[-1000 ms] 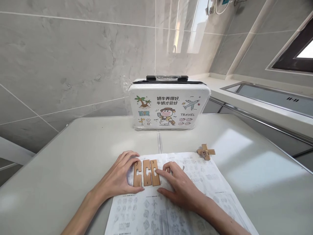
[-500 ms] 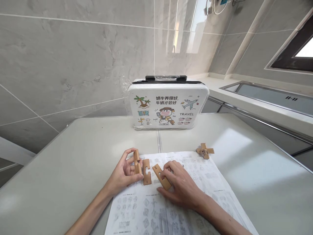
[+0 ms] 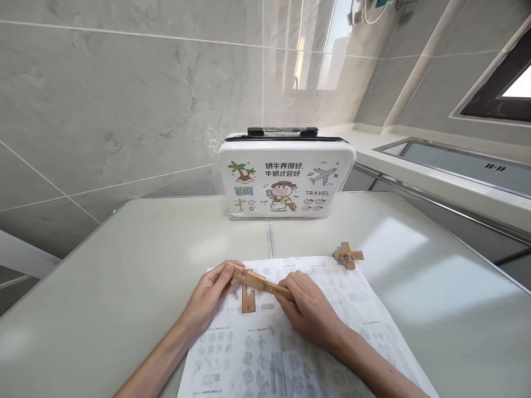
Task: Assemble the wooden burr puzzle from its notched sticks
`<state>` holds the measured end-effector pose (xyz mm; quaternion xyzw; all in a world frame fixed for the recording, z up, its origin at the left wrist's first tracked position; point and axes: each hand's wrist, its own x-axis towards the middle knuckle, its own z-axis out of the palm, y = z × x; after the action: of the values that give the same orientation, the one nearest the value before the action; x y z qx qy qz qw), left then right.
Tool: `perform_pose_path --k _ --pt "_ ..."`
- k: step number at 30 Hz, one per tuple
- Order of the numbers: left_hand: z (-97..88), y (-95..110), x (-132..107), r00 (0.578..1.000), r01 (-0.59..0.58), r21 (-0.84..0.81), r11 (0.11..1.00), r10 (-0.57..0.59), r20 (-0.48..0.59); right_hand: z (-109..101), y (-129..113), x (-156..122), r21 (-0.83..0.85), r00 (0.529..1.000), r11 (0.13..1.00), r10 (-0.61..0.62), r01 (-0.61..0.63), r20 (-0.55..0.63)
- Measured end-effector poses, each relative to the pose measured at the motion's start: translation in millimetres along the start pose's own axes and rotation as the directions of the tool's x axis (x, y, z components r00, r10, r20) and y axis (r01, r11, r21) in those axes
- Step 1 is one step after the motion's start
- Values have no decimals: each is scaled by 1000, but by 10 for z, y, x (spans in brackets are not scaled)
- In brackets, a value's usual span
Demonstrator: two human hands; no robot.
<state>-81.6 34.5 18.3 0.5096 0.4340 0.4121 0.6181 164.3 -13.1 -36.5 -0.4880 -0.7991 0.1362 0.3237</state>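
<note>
Since half a second ago, the right hand [image 3: 306,307] brings its strip up from lying slantwise on the paper, and the left hand [image 3: 214,288] swings its own, then near upright, over to meet it. The left thumb and fingers are closed on the ten-o'clock end of a flat golden-brown wooden strip [image 3: 254,279]; the right thumb and forefinger pinch the four-o'clock end of a slim-looking second golden-brown wooden strip [image 3: 279,289]. The inner ends touch or overlap between the hands; I cannot tell whether any cut-outs engage. Bringing these two together well probably calls for steady wrists, a light pinch near the outer ends so the middles stay visible, and one strip held still while the other turns to line up; forcing them askew could chip the edges. Just beside them, toward eight o'clock, a third golden-brown wooden strip with a cut-out and the mark 1 [image 3: 246,307] lies partly hidden, so low movements might nudge it. Beneath spreads a white printed paper sheet [image 3: 348,354]. Farther out, near two o'clock, a cross-shaped brown wooden assembly [image 3: 349,256] sits at the sheet's corner, and around twelve a white, plastic-wrapped cartoon-printed case [image 3: 286,179] stands on the pale glossy table [image 3: 103,287].
</note>
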Motion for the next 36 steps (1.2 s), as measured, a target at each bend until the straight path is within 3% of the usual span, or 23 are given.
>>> perform_pose_path --k 4,7,10,14,23,29,36 --pt "15 -24 -15 1000 7 33 999 -6 -21 -52 -31 17 143 984 975 174 -168 -29" --pt "49 -42 -33 1000 12 50 999 -12 7 -85 -56 30 379 949 877 315 -297 13" --pt "103 -43 -54 998 53 55 997 -56 40 -89 -66 43 533 938 792 346 -299 12" --pt "179 -47 -87 988 113 61 992 -119 102 -85 -85 53 602 950 759 311 -246 -4" --pt "267 -131 -131 983 116 41 992 -121 137 -80 -140 15 517 983 841 184 -160 6" --pt "272 -151 -131 983 112 56 992 -119 138 -57 -107 -14 375 984 913 177 -161 -9" --pt "293 -154 -142 982 98 68 993 -108 154 -58 -75 -17 240 995 971 48 -25 -88"
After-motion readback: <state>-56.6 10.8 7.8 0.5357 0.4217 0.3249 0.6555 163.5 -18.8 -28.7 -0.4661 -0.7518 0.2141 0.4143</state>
